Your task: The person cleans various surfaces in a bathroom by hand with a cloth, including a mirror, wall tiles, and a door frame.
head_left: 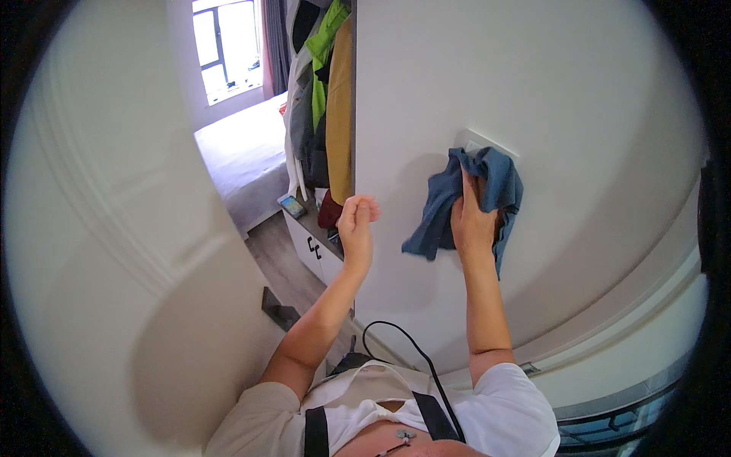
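Note:
A crumpled blue cloth [434,209] is bunched in my right hand [476,225], which presses it to the white wall just below a white wall switch plate [493,143]. The cloth covers the lower part of the plate, and its folds hang down on both sides of my fingers. My left hand [358,225] is raised to the left of the cloth, near the wall's edge. Its fingers are curled in loosely, and I see nothing in them.
White wall [571,91] fills the right side. Beyond its edge, coats [340,107] hang above a low white cabinet [304,247] with a phone [291,205] on top. A bed [240,164] stands farther back by a window. At the left is a pale panel [99,190]. A black cable [415,343] loops by my body.

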Tool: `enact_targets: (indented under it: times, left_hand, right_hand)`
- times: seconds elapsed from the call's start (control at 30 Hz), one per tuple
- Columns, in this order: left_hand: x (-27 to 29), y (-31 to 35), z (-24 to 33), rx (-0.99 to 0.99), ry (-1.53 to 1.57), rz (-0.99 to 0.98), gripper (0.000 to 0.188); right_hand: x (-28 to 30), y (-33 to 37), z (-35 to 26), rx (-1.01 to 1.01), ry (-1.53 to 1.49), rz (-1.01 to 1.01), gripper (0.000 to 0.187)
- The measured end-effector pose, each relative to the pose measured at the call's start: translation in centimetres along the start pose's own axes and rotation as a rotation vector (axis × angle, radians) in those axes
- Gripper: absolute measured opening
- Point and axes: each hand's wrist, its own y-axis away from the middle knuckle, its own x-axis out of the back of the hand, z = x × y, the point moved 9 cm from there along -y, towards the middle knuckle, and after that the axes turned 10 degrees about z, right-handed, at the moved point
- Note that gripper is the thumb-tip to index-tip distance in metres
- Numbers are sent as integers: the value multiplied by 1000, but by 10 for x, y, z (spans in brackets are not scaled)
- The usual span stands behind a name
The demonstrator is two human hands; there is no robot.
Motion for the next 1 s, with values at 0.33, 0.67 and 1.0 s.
enact_targets:
  times: [0.33, 0.67, 1.0]
  left_hand:
    - [-15, -11, -1, 34, 29, -88, 18]
    - [-51, 14, 13, 89, 117, -288, 19]
    - [-46, 71, 2, 240, 161, -390, 18]
  right_hand:
    - [1, 12, -7, 115, 191, 51, 48]
    - [68, 30, 6, -7, 292, 123, 48]
    - [123, 111, 3, -84, 496, 14, 52]
